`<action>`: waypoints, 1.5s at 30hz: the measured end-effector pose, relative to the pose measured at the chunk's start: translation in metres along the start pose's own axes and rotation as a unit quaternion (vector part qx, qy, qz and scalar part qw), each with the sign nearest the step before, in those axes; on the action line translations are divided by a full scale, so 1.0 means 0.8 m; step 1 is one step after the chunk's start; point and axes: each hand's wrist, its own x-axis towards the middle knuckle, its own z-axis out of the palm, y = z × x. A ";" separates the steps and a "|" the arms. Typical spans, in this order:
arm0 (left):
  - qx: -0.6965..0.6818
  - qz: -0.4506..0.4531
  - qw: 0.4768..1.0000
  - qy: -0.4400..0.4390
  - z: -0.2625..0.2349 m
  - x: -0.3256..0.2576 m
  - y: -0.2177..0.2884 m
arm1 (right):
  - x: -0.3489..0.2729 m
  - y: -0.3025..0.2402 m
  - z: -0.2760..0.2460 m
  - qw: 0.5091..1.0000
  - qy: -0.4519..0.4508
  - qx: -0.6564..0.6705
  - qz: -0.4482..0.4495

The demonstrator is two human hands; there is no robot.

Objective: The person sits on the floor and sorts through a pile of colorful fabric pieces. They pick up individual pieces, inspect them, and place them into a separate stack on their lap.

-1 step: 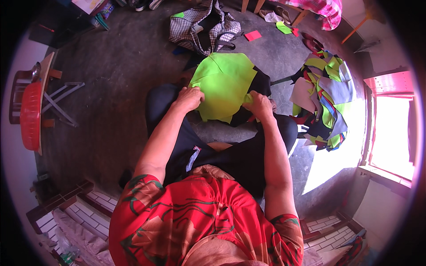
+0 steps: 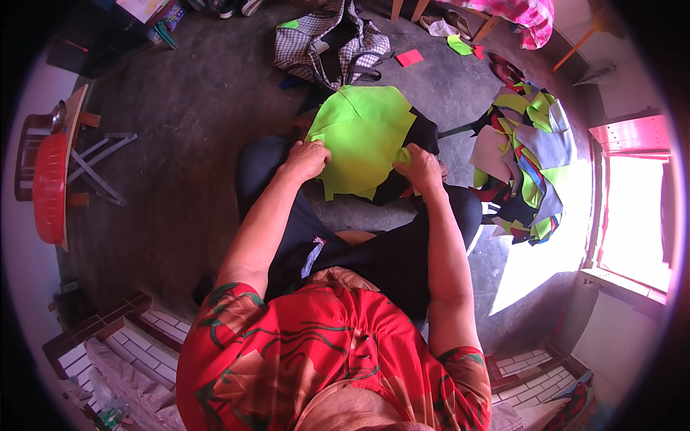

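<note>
Two hands of mine hold one lime-green cloth (image 2: 363, 133) just above the middle of the frame, over my dark trousers (image 2: 259, 172). The fingers of my left hand (image 2: 309, 159) are closed on its lower left edge; those of my right hand (image 2: 420, 171) pinch its lower right edge, where a little of it bunches up. The sheet is spread nearly flat between them, lightly creased near its top; I cannot tell how much of it rests on anything. Black cloth (image 2: 424, 135) shows from under its right side. At the upper middle, a checked bag (image 2: 302, 56) lies on the grey floor (image 2: 187, 108), a red scrap (image 2: 410, 57) near it. At the right sits a heap of cut cloth pieces (image 2: 528, 154) in lime, grey, black and red. At the far left, a red basin (image 2: 49, 187) stands on a wooden worktop (image 2: 75, 129).
</note>
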 end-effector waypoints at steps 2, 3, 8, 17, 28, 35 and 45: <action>0.000 -0.010 1.000 0.002 -0.001 0.001 0.002 | 0.004 -0.006 -0.008 0.994 0.042 0.101 0.006; -0.004 -0.011 1.000 0.008 -0.001 0.001 0.003 | 0.005 -0.010 -0.013 0.986 0.063 0.152 0.008; -0.039 -0.008 0.999 0.033 -0.017 0.005 0.019 | -0.006 -0.020 -0.033 0.814 -0.040 0.579 0.028; -0.554 0.153 0.818 0.027 -0.029 0.010 0.069 | -0.008 -0.025 -0.031 0.728 -0.197 0.656 0.005; -0.632 0.103 0.768 0.034 -0.016 0.029 0.075 | 0.002 -0.007 -0.011 0.819 -0.135 0.557 0.046; -0.759 0.050 0.649 -0.019 -0.015 0.026 0.085 | -0.004 -0.013 -0.019 0.755 -0.189 0.624 0.074; -0.539 -0.057 0.840 0.001 0.024 0.051 0.074 | 0.016 0.056 0.055 0.994 -0.011 0.062 0.085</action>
